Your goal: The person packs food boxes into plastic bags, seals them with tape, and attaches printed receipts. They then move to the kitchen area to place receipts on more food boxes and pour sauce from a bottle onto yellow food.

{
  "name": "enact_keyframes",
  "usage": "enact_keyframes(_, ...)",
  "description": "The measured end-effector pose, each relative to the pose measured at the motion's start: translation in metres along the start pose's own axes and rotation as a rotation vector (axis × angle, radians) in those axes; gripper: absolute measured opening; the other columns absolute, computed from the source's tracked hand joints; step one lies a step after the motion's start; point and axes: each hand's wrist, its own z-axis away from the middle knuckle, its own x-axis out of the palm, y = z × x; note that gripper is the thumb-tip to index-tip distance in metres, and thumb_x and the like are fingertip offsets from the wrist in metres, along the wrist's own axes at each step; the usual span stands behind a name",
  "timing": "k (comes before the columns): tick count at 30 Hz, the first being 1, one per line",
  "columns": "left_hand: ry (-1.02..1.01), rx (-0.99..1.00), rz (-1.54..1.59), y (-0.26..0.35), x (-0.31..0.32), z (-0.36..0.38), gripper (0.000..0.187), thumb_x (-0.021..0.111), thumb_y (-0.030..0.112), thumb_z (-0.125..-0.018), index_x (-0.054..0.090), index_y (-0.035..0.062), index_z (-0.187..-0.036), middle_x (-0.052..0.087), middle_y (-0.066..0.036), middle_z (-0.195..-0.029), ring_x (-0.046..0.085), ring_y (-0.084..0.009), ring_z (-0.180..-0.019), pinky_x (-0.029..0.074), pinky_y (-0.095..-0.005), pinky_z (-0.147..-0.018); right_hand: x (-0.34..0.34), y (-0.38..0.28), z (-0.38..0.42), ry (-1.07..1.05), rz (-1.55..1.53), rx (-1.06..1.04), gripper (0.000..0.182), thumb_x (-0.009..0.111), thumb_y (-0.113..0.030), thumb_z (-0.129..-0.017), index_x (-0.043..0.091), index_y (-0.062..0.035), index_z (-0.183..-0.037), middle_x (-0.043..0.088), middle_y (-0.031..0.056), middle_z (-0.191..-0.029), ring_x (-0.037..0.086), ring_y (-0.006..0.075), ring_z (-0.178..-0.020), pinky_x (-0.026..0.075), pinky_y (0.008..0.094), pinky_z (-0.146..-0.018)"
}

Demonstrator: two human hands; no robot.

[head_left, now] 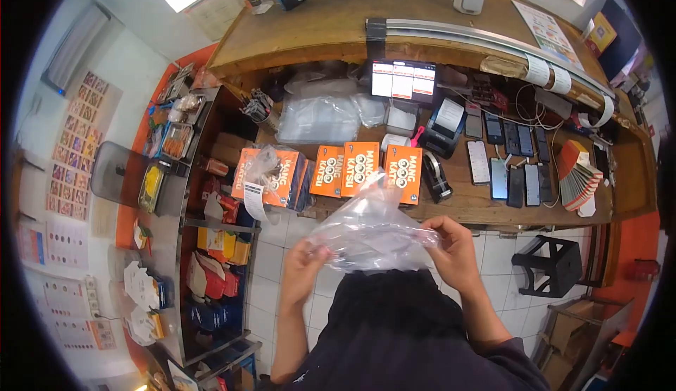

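Observation:
A clear plastic bag (377, 232) is stretched between my two hands in front of my body. My left hand (304, 268) pinches its left edge, and my right hand (451, 249) grips its right edge. The bag's upper part overlaps the front of the counter. Just beyond it, orange boxes (362, 165) stand side by side, and another orange box (405, 169) is partly behind the bag. To the left, more orange boxes (285, 172) sit inside a tied clear bag with a paper receipt (253, 195) hanging from it.
A stack of clear bags (317, 120) lies behind the boxes, near a lit tablet (403, 81). Several phones (498, 177), a receipt printer (445, 127) and a tape dispenser (436, 180) are on the right. A black stool (548, 265) stands on the floor.

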Motion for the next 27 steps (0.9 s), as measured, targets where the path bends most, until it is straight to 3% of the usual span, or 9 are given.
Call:
enact_keyframes(3, -0.036, -0.044, 0.174, -0.053, 0.036, -0.013, 0.024, 0.068, 0.011, -0.094, 0.067, 0.0017, -0.116, 0.069, -0.005, -0.098, 0.065, -0.0121, -0.087, 0.054, -0.0285, -0.079, 0.021, 0.025, 0.0, 0.005, -0.203, 0.109, 0.012, 0.061, -0.013, -0.099, 0.062, -0.0015, -0.096, 0.061, -0.0009, -0.085, 0.054, 0.0083, -0.076, 0.045, 0.0253, -0.071)
enact_keyframes(5, -0.113, -0.106, -0.139, -0.064, 0.044, -0.021, 0.012, 0.07, 0.012, -0.091, 0.069, 0.002, -0.097, 0.068, -0.004, -0.084, 0.063, -0.0123, -0.076, 0.052, -0.0302, -0.069, 0.045, 0.017, 0.0, 0.074, -0.529, 0.279, 0.028, 0.055, -0.024, -0.104, 0.059, -0.0072, -0.083, 0.055, -0.0017, -0.077, 0.046, 0.0078, -0.067, 0.039, 0.0268, -0.063)
enact_keyframes(8, -0.049, 0.304, -0.31, -0.084, 0.046, -0.039, 0.021, 0.072, 0.009, -0.086, 0.059, 0.0025, -0.071, 0.058, -0.004, -0.063, 0.054, -0.012, -0.06, 0.044, -0.0337, -0.056, 0.05, 0.018, 0.004, 0.099, -0.684, 0.376, 0.029, 0.061, -0.018, -0.1, 0.054, -0.0108, -0.074, 0.052, -0.0035, -0.07, 0.042, 0.006, -0.061, 0.034, 0.0265, -0.056)
enact_keyframes(10, 0.022, 0.453, -0.403, -0.102, 0.026, -0.049, 0.028, 0.069, 0.004, -0.081, 0.05, 0.002, -0.062, 0.05, -0.005, -0.055, 0.047, -0.0117, -0.055, 0.039, -0.0358, -0.051, 0.049, 0.028, 0.008, 0.062, -0.599, 0.355, 0.033, 0.068, -0.014, -0.096, 0.05, -0.0138, -0.067, 0.047, -0.0066, -0.066, 0.038, 0.0038, -0.058, 0.03, 0.0252, -0.052)
enact_keyframes(17, 0.274, 0.328, -0.773, -0.12, -0.079, -0.058, 0.026, 0.06, -0.008, -0.074, 0.038, 0.0, -0.061, 0.034, -0.012, -0.055, 0.033, -0.0117, -0.056, 0.035, -0.0369, -0.05, 0.068, 0.043, 0.015, 0.211, -0.166, 0.372, 0.05, 0.077, -0.009, -0.087, 0.036, -0.0146, -0.059, 0.039, -0.008, -0.058, 0.032, 0.0017, -0.055, 0.024, 0.0252, -0.048)
enact_keyframes(19, 0.573, 0.47, -0.686, -0.146, -0.157, -0.06, 0.037, 0.068, -0.002, -0.076, 0.035, 0.0007, -0.06, 0.029, -0.014, -0.053, 0.031, -0.0156, -0.054, 0.033, -0.0374, -0.049, 0.045, 0.031, 0.021, 0.292, -0.05, 0.259, 0.047, 0.076, -0.008, -0.087, 0.037, -0.0124, -0.06, 0.04, -0.0062, -0.056, 0.034, 0.0027, -0.054, 0.026, 0.0243, -0.048)
enact_keyframes(22, 0.568, 0.19, -1.053, -0.105, -0.182, -0.04, 0.036, 0.076, 0.005, -0.077, 0.041, 0.0016, -0.068, 0.041, -0.013, -0.061, 0.041, -0.0211, -0.059, 0.043, -0.0382, -0.059, 0.048, 0.021, 0.026, 0.35, -0.134, 0.172, 0.044, 0.072, -0.01, -0.091, 0.039, -0.0113, -0.06, 0.042, -0.0056, -0.056, 0.035, 0.0029, -0.053, 0.027, 0.0239, -0.047)
enact_keyframes(25, 0.386, 0.262, -1.108, -0.04, -0.164, -0.037, 0.036, 0.08, 0.011, -0.077, 0.057, 0.0003, -0.101, 0.057, -0.015, -0.083, 0.056, -0.0299, -0.076, 0.05, -0.0403, -0.079, 0.06, 0.003, 0.013, 0.326, -0.14, 0.182, 0.044, 0.069, -0.015, -0.094, 0.041, -0.01, -0.06, 0.042, -0.0059, -0.055, 0.036, 0.003, -0.052, 0.028, 0.0243, -0.046)
enact_keyframes(27, 0.243, 0.562, -1.245, 0.023, -0.117, -0.036, 0.07, 0.078, 0.01, -0.077, 0.042, 0.0041, -0.136, 0.06, -0.02, -0.105, 0.06, -0.0335, -0.099, 0.048, -0.0407, -0.091, 0.062, 0.01, 0.002, 0.168, -0.08, 0.104, 0.045, 0.068, -0.023, -0.096, 0.044, -0.0077, -0.062, 0.041, -0.0063, -0.055, 0.036, 0.0037, -0.051, 0.028, 0.0251, -0.045)
